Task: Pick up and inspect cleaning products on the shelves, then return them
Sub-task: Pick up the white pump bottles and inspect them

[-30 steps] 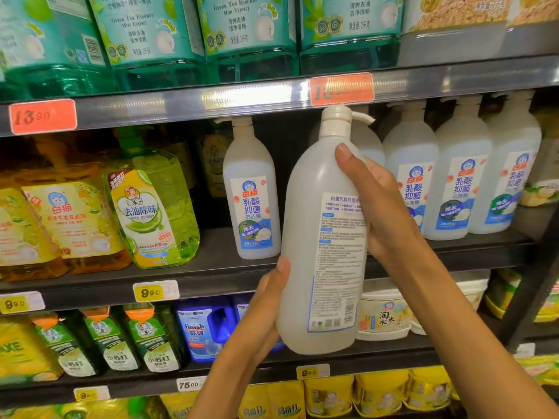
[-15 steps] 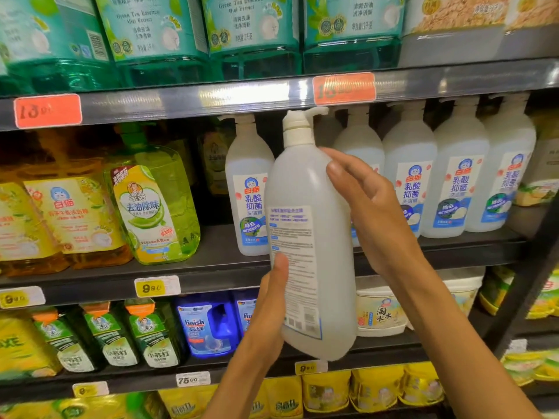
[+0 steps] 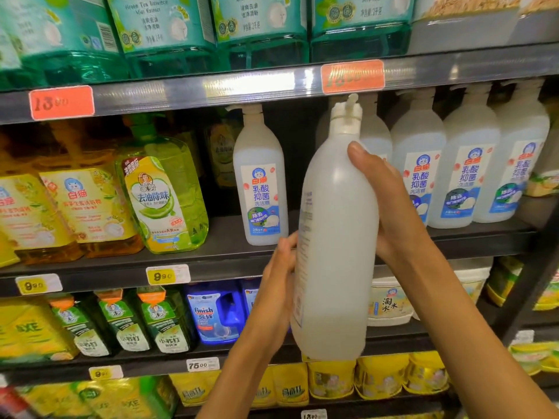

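A tall translucent white pump bottle (image 3: 335,237) is held upright in front of the middle shelf (image 3: 211,264), its plain side facing me and its label turned away to the left edge. My right hand (image 3: 390,207) grips its upper right side, thumb on the shoulder below the pump. My left hand (image 3: 278,285) cups its lower left side. Matching white bottles (image 3: 260,189) with blue and red labels stand on the middle shelf behind, one to the left and several to the right (image 3: 465,176).
Yellow and green detergent bottles (image 3: 163,201) fill the middle shelf's left. Teal bottles (image 3: 169,31) sit on the top shelf. Below are blue Finish packs (image 3: 211,316), dark green bottles (image 3: 127,325), a white tub (image 3: 390,303) and yellow pouches (image 3: 378,376). A dark shelf upright (image 3: 529,282) rises at right.
The bottle has been rotated in my hands: the back label, which faced me, has swung round to the left edge and the pump nozzle now points away. Both hands kept their hold.
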